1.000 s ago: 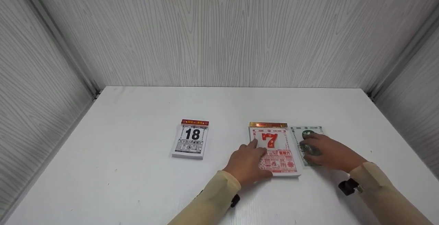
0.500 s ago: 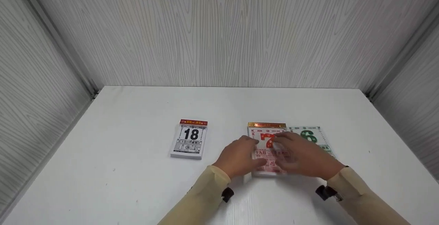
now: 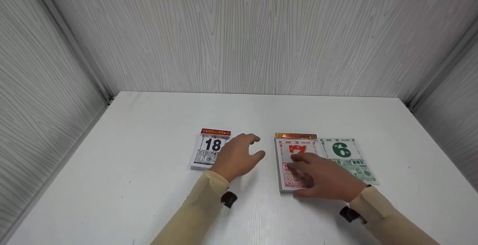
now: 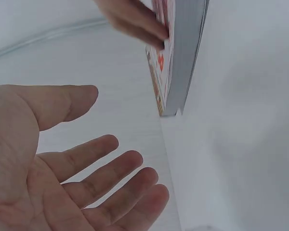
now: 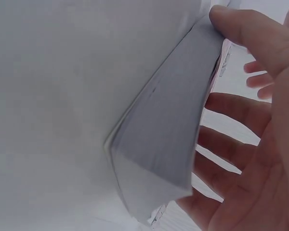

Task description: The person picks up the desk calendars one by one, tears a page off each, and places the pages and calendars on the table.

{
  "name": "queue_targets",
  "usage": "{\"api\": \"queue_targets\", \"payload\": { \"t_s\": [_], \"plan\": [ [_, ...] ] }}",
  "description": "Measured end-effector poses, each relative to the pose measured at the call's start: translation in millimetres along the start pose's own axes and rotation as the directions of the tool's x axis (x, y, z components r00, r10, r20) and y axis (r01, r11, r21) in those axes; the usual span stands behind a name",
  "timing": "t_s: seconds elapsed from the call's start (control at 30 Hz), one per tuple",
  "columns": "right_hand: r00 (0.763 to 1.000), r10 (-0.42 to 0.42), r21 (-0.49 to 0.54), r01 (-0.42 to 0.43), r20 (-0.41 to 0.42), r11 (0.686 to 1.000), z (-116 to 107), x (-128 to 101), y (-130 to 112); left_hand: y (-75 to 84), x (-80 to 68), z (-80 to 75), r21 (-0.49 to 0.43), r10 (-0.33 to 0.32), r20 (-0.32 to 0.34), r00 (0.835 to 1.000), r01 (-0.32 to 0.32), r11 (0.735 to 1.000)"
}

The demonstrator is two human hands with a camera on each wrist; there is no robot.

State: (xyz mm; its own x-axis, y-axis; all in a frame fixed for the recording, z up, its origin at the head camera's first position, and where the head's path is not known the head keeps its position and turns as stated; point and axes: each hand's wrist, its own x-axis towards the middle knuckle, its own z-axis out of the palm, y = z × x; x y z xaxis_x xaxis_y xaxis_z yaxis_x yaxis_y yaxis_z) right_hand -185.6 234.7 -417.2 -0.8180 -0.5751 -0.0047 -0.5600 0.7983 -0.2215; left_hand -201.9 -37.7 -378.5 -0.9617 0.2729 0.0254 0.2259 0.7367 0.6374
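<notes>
My right hand [image 3: 328, 176] rests on the thick tear-off calendar [image 3: 285, 153], whose top page bears a red 7 under a gold header strip. In the right wrist view, its fingers lie loosely spread along the page side and the thumb [image 5: 231, 21] is at the edge of the page block [image 5: 164, 115]. My left hand [image 3: 237, 157] holds nothing, fingers relaxed and thumb apart, left of that calendar. From the head view it overlaps the smaller calendar [image 3: 205, 155] with a black 18 and red header. A loose page [image 3: 341, 149] with a green 6 lies right of the thick calendar.
Everything lies on a white tabletop [image 3: 149, 133]. A wood-grain panel [image 3: 239, 32] rises along the back edge, with similar panels at the left [image 3: 37, 88] and right [image 3: 459, 125].
My right hand moved left from the green 6 page onto the red 7 calendar. My left hand left that calendar and moved left toward the smaller one.
</notes>
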Motion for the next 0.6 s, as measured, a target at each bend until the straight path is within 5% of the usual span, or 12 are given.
{"api": "queue_targets", "payload": {
  "t_s": [0.4, 0.6],
  "plan": [
    [0.999, 0.03, 0.017, -0.03, 0.021, 0.999, -3, -9, 17, -42.4, -0.7, -37.3, -0.039, -0.078, -0.108, 0.991, 0.074, 0.996],
    [0.999, 0.036, 0.022, -0.037, 0.031, 0.999, -5, -13, 24, -69.3, -2.9, -55.9, -0.023, -0.163, -0.116, 0.98, 0.161, 0.987]
  ]
}}
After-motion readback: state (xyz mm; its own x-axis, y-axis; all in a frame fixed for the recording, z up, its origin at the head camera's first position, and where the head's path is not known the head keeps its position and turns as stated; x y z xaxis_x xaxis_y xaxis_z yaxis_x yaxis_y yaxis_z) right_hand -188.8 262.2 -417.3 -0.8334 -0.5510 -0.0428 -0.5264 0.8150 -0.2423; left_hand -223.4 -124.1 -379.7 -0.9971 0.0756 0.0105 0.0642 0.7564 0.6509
